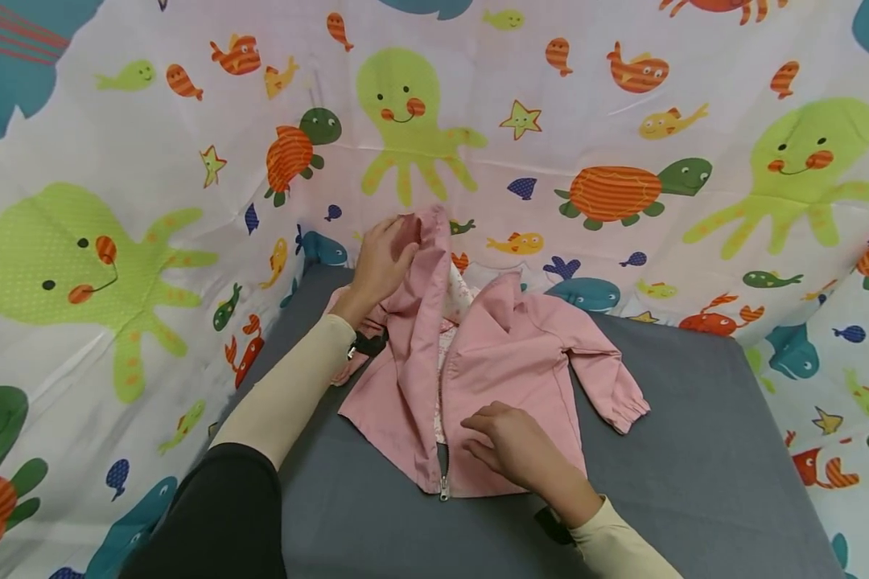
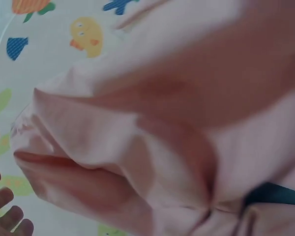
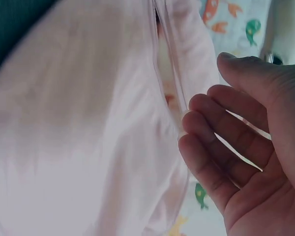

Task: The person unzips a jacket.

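Observation:
A pink jacket point(image 1: 507, 386) with a pale patterned lining lies front up, its front partly unzipped. The zipper pull point(image 1: 444, 487) sits at the bottom hem. My left hand point(image 1: 382, 261) is beside the raised hood point(image 1: 432, 241); in the left wrist view its loosely bent fingertips point(image 2: 10, 216) show next to the pink cloth, with none of it between them. Over the lower right front of the jacket is my right hand point(image 1: 510, 442), fingers relaxed and holding nothing. In the right wrist view its slightly bent fingers point(image 3: 206, 169) are near the front opening.
The jacket rests on a grey surface point(image 1: 666, 474). White cloth point(image 1: 507, 177) printed with sea animals hangs behind it and along both sides. One sleeve point(image 1: 608, 378) reaches out to the right; the other is partly hidden behind my left wrist.

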{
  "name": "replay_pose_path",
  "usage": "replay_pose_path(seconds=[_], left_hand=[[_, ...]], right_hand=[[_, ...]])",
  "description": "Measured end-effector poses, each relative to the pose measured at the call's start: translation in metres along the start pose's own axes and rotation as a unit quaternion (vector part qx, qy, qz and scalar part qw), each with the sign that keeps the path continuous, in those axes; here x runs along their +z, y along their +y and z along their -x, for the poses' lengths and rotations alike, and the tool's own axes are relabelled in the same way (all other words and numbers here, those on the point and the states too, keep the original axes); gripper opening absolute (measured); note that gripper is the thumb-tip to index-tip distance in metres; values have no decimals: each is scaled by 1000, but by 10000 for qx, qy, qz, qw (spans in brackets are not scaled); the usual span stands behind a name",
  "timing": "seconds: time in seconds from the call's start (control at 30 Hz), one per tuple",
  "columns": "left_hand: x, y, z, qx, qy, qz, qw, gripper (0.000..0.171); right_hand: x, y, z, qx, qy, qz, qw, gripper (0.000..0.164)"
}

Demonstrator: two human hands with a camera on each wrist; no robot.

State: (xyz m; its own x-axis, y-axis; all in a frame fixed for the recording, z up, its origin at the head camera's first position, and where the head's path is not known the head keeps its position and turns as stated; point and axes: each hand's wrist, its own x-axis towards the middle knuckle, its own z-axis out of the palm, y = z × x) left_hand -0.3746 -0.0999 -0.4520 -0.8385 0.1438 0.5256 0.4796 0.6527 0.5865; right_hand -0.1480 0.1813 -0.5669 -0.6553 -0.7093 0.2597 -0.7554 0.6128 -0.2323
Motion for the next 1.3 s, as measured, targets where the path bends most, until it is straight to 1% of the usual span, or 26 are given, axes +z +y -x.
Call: replay_pose_path(seconds=[0.03, 0.07, 0.1, 0.13, 0.17, 0.2, 0.3, 0.37, 0.43, 0.57, 0.67, 0.8, 0.97, 1.13, 1.2, 1.3], left_hand=[[0, 0, 5, 27, -47, -16, 10000, 58], [1, 0, 10, 52, -105, -24, 9999, 58], [1, 0, 15, 57, -160, -72, 9998, 59], [2, 0, 20, 77, -208, -106, 9997, 59], [3, 0, 25, 92, -260, -137, 9995, 59], [3, 0, 30, 117, -308, -158, 9993, 60], [4, 1, 46, 143, -478, -204, 9985, 60], [4, 2, 60, 112, -584, -149, 9981, 60], [4, 3, 74, 98, -614, -54, 9981, 60], [9, 4, 100, 235, -529, 251, 9980, 57], [13, 6, 117, 342, -545, 342, 9973, 54], [17, 8, 140, 394, -578, 228, 9973, 54], [23, 7, 171, 438, -601, 235, 9970, 49], [31, 7, 195, 448, -635, 56, 9970, 44], [33, 7, 203, 486, -697, 46, 9964, 41], [35, 10, 216, 585, -919, 30, 9940, 35]], right_hand=[[-18, -11, 0, 143, 281, 43, 9995, 31], [-36, -24, -1, 315, 436, 82, 9985, 31], [-51, -32, -3, 566, 434, 88, 9974, 32], [-53, -30, -4, 678, 462, 101, 9966, 35], [-62, -33, -7, 811, 466, 97, 9956, 36], [-69, -36, -9, 993, 379, 97, 9943, 38], [-75, -32, -14, 1079, 469, 49, 9930, 42], [-73, -29, -15, 1194, 580, -73, 9911, 44], [-70, -25, -14, 1205, 671, -177, 9903, 45], [-64, -23, -15, 1338, 724, -277, 9880, 47], [-60, -22, -16, 1405, 789, -253, 9866, 47], [-54, -19, -18, 1521, 803, -279, 9847, 46], [-42, -16, -18, 1636, 721, -417, 9830, 46], [-30, -15, -18, 1559, 732, -487, 9839, 46], [-26, -15, -19, 1516, 713, -523, 9845, 47], [-20, -15, -20, 1535, 587, -578, 9847, 49]])
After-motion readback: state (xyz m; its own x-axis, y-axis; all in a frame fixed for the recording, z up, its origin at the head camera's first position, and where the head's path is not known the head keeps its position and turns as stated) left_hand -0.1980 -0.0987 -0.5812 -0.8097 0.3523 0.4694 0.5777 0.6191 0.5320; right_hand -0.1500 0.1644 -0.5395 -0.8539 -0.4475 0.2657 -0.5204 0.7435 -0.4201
